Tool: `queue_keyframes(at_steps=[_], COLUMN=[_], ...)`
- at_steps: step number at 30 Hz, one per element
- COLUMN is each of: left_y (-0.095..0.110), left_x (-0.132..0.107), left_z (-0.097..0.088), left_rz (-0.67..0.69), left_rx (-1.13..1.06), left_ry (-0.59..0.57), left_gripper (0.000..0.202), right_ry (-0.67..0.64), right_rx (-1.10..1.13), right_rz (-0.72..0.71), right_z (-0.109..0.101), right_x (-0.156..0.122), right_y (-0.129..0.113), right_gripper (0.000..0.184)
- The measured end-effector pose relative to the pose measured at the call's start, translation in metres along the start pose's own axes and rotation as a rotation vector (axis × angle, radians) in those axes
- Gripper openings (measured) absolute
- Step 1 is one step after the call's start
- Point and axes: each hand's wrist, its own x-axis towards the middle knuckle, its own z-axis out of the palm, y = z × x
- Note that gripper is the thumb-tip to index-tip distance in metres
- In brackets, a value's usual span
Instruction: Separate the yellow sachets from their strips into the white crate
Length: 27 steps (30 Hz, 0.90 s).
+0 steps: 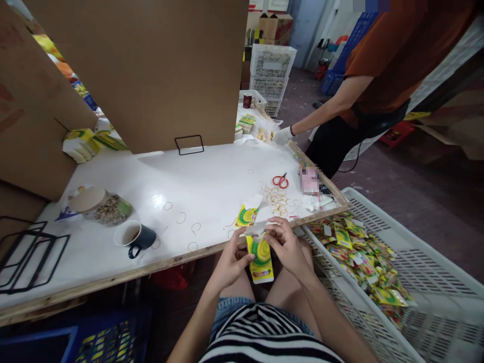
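Note:
My left hand [230, 263] and my right hand [286, 245] both grip a stack of yellow-green sachets [260, 259] held upright over my lap, just before the table's front edge. My right fingers pinch the white top of the stack. A second yellow-green sachet [246, 215] lies on the white table [196, 181] just beyond my hands. A heap of rubber bands [278, 200] lies to the right of it, and red scissors [280, 180] lie behind the bands.
A white crate [416, 262] at my right holds several sachets [359, 257]. A dark mug [135, 236] and a lidded jar [100, 204] stand at the left. Cardboard panels [151, 65] wall the back. Another person's gloved hand [283, 135] reaches in at the far right corner.

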Motion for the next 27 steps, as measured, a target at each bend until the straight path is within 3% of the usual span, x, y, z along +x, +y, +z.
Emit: queue_keyframes(at_steps=[3, 8, 14, 23, 27], left_y=[-0.005, -0.008, -0.004, 0.0, 0.004], left_x=[0.001, 0.0, -0.002, -0.003, -0.004], left_z=[-0.002, -0.002, -0.002, -0.001, -0.002], left_rz=[0.011, 0.056, 0.043, 0.041, 0.026], left_rx=[0.142, 0.279, 0.246, 0.255, 0.142], left_ry=[0.045, 0.093, 0.074, 0.041, 0.017], left_gripper=[0.05, 0.045, 0.052, 0.052, 0.052], right_ry=[0.032, -0.237, -0.362, -0.166, -0.184], right_rx=[0.013, -0.1, -0.104, -0.366, -0.29], right_rz=[0.013, 0.092, 0.12, 0.079, 0.033], right_z=[-0.007, -0.012, -0.005, 0.006, 0.002], right_x=[0.003, 0.007, 0.006, 0.001, 0.001], right_y=[-0.003, -0.008, -0.008, -0.008, -0.009], right_gripper=[0.03, 0.031, 0.039, 0.026, 0.022])
